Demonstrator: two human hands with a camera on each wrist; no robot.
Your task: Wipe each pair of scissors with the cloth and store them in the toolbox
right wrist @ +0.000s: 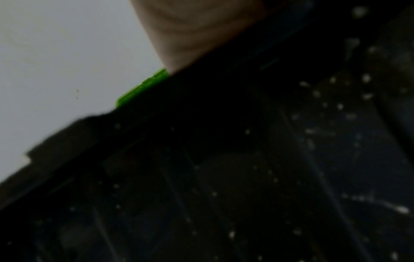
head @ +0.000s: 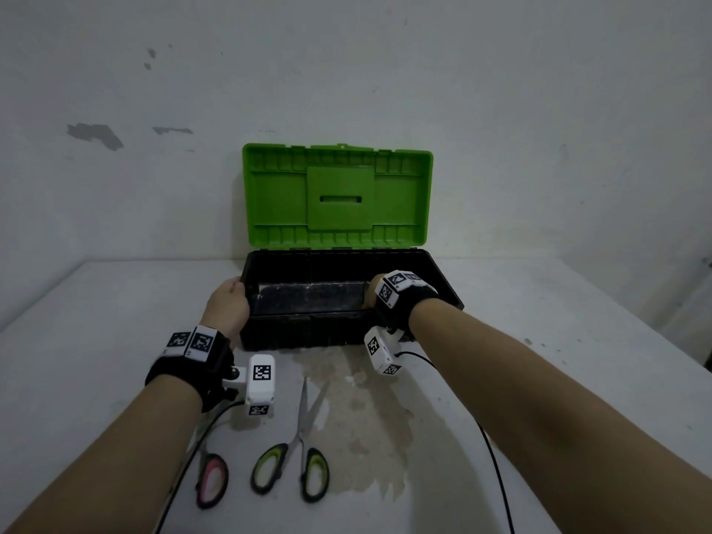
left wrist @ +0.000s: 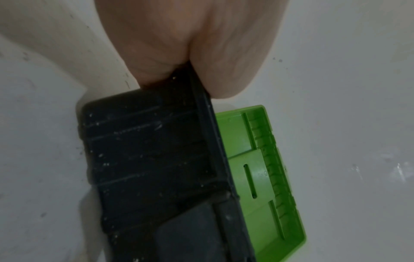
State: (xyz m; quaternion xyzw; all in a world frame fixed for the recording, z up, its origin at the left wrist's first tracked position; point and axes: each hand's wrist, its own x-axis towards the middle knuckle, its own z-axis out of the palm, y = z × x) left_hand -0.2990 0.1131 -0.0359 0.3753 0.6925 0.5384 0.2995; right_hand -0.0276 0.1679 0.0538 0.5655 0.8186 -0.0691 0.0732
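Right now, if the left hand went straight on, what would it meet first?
The black toolbox base: the left hand grips its left end, so pushing on would likely just shove it.
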